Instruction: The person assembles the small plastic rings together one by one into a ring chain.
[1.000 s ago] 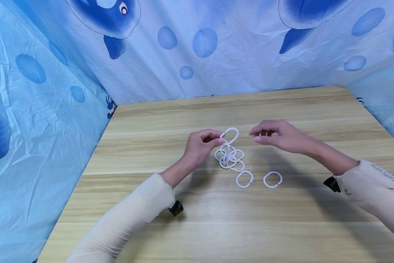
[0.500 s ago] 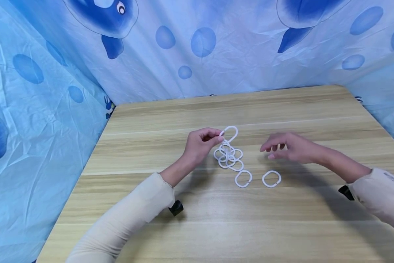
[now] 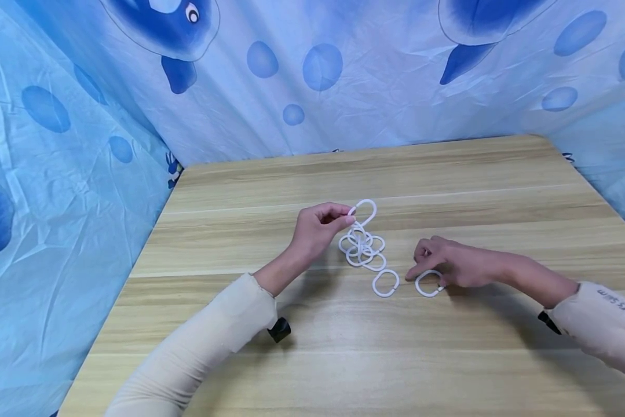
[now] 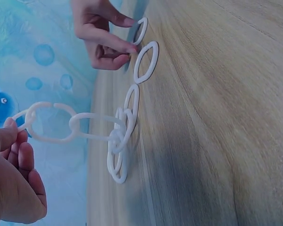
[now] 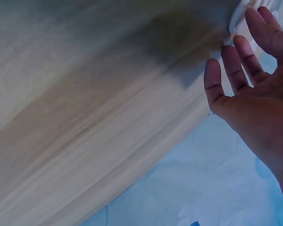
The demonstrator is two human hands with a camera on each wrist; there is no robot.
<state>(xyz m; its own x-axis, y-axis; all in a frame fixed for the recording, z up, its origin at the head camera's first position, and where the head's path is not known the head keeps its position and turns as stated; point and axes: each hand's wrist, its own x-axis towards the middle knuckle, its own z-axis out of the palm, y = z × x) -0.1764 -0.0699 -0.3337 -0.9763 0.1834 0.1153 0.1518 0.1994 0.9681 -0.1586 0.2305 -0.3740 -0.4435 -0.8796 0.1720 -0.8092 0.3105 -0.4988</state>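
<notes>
My right hand has just dropped to the separate white plastic ring on the table, thumb and index spread at its sides; I can't see a firm pinch. That brings both hands to rings at once. My left hand stays put, pinching the raised end of a white plastic chain of linked rings, the rest heaped beneath it. Another white ring lies between, just beside the heap. Under everything is a pale wood-grain tabletop; blue dolphin-print sheeting hangs behind and to the left.
</notes>
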